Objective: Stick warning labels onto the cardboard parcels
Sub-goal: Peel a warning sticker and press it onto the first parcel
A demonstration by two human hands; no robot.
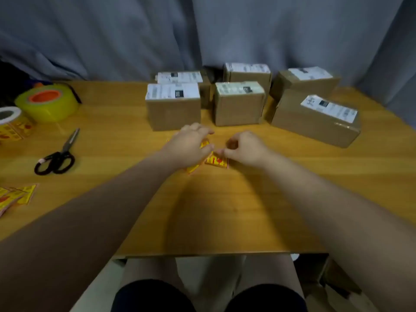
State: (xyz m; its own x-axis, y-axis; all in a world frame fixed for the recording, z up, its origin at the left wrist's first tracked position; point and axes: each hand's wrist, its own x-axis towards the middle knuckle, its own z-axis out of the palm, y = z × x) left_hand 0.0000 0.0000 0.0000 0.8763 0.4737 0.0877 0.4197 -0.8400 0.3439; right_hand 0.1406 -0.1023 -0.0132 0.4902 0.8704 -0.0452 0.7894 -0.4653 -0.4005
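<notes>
Six cardboard parcels (173,113) stand at the far side of the table (225,210), in front of a grey curtain (202,30). Each carries a white shipping slip on top. None shows a yellow sticker. Both of the person's forearms reach across the table and the hands meet just short of the nearest parcel. The left hand (191,147) lies palm down on a yellow strip (193,168) of stickers, fingers loosely spread and relaxed, pressing the strip flat to the table. The right hand (245,149) has its fingers curled; thumb and forefinger meet at the top edge of a yellow-and-red warning label (216,162), pinching it. This label lies flat on the table between the two hands, touching the strip. The picture is blurred here, so it cannot be told whether the label has lifted. At the left side of the table: black-handled scissors (58,156), a yellow tape roll (48,102), a label roll (11,122), and loose labels (15,197) near the edge.
</notes>
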